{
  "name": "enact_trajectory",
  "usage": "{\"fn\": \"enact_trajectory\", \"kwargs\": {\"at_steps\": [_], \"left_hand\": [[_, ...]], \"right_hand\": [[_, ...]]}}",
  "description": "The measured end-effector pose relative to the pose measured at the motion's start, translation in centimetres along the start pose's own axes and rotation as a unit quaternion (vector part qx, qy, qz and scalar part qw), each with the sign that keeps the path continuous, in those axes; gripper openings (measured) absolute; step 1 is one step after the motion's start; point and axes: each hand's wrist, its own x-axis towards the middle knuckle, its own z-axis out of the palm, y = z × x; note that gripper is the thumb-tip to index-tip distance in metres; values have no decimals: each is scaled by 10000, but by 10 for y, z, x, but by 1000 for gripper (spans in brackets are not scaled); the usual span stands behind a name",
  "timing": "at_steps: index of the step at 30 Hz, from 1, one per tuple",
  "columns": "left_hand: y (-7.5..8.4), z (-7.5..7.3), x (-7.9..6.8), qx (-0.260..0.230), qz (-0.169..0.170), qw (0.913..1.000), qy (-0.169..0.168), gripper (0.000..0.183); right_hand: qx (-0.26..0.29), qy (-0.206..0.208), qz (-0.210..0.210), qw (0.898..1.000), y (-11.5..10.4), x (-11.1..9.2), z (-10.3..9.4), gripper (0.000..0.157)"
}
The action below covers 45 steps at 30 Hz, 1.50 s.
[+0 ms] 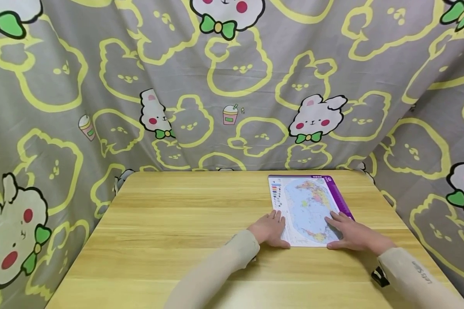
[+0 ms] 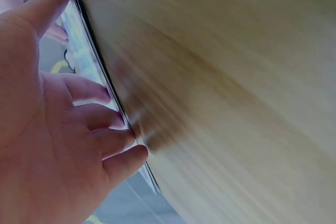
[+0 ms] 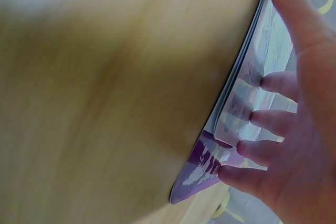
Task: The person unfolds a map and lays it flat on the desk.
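A flat world map (image 1: 303, 210) with rounded corners lies on the table, its printed side up. Under it a purple-edged sheet (image 1: 339, 195) sticks out along the right and far sides; the right wrist view shows the two layers at a corner, with the glossy purple sheet (image 3: 197, 174) lowest. My left hand (image 1: 268, 229) rests at the map's near left edge, fingers extended and thumb at the near corner. On the opposite side my right hand (image 1: 352, 234) lies with fingers spread, fingertips (image 3: 255, 117) touching the upper surface and thumb by the near right corner.
The light wood table (image 1: 170, 223) extends widely to the left of the map. A grey curtain (image 1: 201, 137) with rabbit drawings hangs behind the table and along both sides. A black strap (image 1: 380, 277) shows under the right sleeve.
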Motion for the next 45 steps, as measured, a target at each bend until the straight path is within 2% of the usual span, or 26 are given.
{"fn": "enact_trajectory", "kwargs": {"at_steps": [14,24,32,45], "left_hand": [[-23,2,-17,-34,17,10000,-41,92],[-36,4,-24,-90,43,9999,-95,90],[-50,6,-31,-331,36,9994,-105,91],[-62,9,-42,-293,-22,9995,-121,93]], "right_hand": [[-132,-63,-56,9999,-22,13,3,92],[-205,-148,-115,9996,-33,21,5,86],[-279,-121,-201,9993,-43,27,9,85],[-327,-182,-297,9989,-57,35,9,81]]}}
